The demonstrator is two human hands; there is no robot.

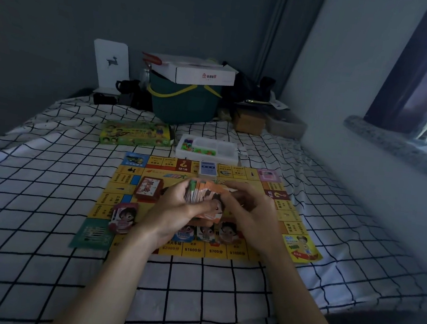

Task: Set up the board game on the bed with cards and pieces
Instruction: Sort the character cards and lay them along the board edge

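A yellow game board (294, 225) lies flat on the checked bed sheet (30, 194). Above its middle, my left hand (175, 210) grips a thick stack of play-money cards (203, 195) from the left. My right hand (251, 216) curls round the same stack from the right, and an orange card with a cartoon face sticks out below. On the board sit a red card deck (148, 187), a pink-faced card pile (123, 217), a blue deck (208, 168) at the far edge and several face cards (206, 234) under my hands.
Behind the board lie a green game box (135, 134) and a white tray of coloured pieces (207, 149). Farther back stand a dark green basket (184, 102) with a white carton (198, 71) on top, a brown box (247, 121) and a window sill (394, 150) at right.
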